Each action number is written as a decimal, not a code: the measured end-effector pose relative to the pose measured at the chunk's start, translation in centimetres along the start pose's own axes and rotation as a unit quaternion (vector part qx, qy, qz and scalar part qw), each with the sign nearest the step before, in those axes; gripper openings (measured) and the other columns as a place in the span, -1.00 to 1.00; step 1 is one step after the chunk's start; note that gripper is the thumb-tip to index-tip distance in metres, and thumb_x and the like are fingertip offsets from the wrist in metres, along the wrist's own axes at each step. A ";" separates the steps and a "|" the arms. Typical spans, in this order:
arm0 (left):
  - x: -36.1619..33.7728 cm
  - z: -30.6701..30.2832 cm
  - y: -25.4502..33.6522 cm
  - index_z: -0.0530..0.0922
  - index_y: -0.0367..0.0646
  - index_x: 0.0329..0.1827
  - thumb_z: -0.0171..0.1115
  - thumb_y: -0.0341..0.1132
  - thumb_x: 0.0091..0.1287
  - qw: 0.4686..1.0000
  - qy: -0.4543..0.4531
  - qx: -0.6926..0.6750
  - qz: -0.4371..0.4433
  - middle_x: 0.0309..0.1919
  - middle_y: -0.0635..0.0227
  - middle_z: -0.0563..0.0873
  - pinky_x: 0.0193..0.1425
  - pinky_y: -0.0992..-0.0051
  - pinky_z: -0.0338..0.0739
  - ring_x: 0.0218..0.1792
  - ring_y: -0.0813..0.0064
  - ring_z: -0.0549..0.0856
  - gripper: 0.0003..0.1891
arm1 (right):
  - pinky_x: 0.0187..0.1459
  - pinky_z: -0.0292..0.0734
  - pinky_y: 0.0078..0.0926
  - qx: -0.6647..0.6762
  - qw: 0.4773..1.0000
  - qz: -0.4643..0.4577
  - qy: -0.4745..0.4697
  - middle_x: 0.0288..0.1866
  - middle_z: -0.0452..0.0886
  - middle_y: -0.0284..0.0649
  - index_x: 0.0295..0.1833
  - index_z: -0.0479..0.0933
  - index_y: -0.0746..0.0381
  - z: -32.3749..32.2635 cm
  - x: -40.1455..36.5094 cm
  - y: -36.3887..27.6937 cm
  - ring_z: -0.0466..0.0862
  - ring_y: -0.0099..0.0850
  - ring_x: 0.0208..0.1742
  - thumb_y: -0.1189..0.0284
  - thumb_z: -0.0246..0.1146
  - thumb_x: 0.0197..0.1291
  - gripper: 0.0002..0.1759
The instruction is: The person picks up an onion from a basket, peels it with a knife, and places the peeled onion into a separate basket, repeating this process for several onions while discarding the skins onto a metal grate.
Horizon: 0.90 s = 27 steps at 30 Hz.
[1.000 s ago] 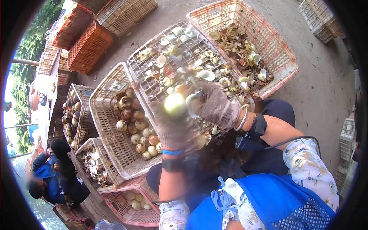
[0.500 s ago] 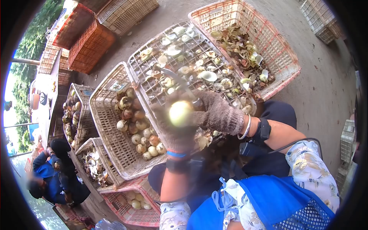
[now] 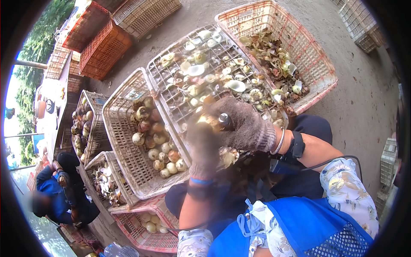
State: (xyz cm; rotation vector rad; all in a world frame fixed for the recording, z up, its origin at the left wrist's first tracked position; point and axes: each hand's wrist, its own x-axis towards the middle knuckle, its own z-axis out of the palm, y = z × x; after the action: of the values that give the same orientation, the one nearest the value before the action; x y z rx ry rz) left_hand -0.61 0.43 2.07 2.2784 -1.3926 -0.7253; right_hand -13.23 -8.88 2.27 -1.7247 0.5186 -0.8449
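Note:
My left hand (image 3: 202, 145), in a brown knitted glove and smeared by motion, is closed round a pale onion (image 3: 208, 120); only a yellowish part of it shows. Touching or very near it is my gloved right hand (image 3: 246, 126), wrapped round a knife, whose dark round handle end (image 3: 224, 119) points up at me. The blade is hidden or blurred now. Both hands are over the near edge of a crate-like grid (image 3: 171, 92) strewn with onion trimmings and white onion layers (image 3: 235, 85).
Left of the grid, a crate (image 3: 117, 128) holds whole onions (image 3: 158, 162). A crate (image 3: 317, 64) beyond it contains skins (image 3: 278, 60). Below left, a pink crate (image 3: 141, 244) carries peeled onions (image 3: 150, 227). A co-worker (image 3: 64, 192) in blue sits at far left.
Both hands stay together, but the onion is now mostly covered by the gloves. The right hand has turned, so the knife's handle end faces the camera and its blade no longer shows.

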 end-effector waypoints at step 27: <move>-17.6 -14.0 -24.1 0.50 -0.24 0.25 0.45 0.11 0.18 0.755 0.376 -0.510 -0.171 -0.07 0.22 0.69 -0.31 0.53 0.64 -0.19 0.44 0.67 -0.28 | -0.15 0.58 -0.35 -0.433 0.900 -0.007 0.050 -0.10 0.65 -0.01 0.17 0.52 0.34 -4.1 2.6 2.7 0.67 -0.24 -0.25 0.44 0.40 0.11 -0.50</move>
State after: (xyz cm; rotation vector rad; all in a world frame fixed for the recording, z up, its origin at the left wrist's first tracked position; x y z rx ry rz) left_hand 18.15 27.47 3.98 1.5555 -0.0760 -0.3886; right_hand -14.48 -14.19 1.03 -2.4928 1.0658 -0.7599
